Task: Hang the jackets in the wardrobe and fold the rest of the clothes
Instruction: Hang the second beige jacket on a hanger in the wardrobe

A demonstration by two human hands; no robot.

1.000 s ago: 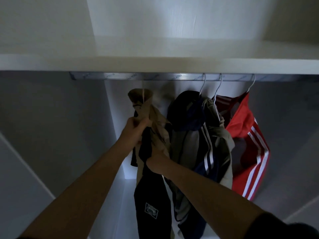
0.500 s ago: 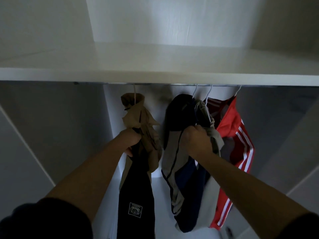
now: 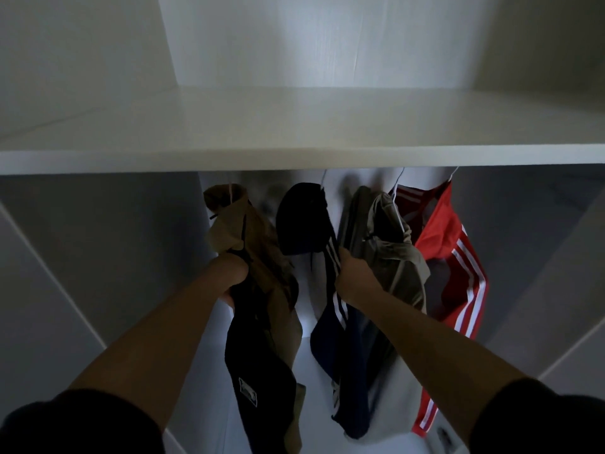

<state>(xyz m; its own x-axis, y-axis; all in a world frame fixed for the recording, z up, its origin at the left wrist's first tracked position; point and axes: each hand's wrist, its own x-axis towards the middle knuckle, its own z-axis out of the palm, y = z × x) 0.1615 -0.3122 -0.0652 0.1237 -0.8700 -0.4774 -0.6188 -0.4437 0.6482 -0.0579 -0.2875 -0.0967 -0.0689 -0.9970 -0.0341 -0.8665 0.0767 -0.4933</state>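
Four jackets hang in a row inside the wardrobe (image 3: pixel 98 240), their hanger hooks running up behind the front edge of the shelf (image 3: pixel 294 132), which hides the rail. The left hand (image 3: pixel 234 273) has its fingers clamped on the front of the tan and black jacket (image 3: pixel 258 244), the leftmost one, probably to steady it and pull it straight on its hanger. The right hand (image 3: pixel 357 280) has its fingers curled into fabric where the navy jacket (image 3: pixel 301 217) meets the olive jacket (image 3: pixel 393 257). It looks to be gripping the olive one, though the dim light leaves that unsure. The likely aim is to part the two so that each hangs free. The red jacket (image 3: pixel 451 250) hangs untouched at the far right, just beside the olive one. The hanging looks close to finished, and no clothes to fold are in view.
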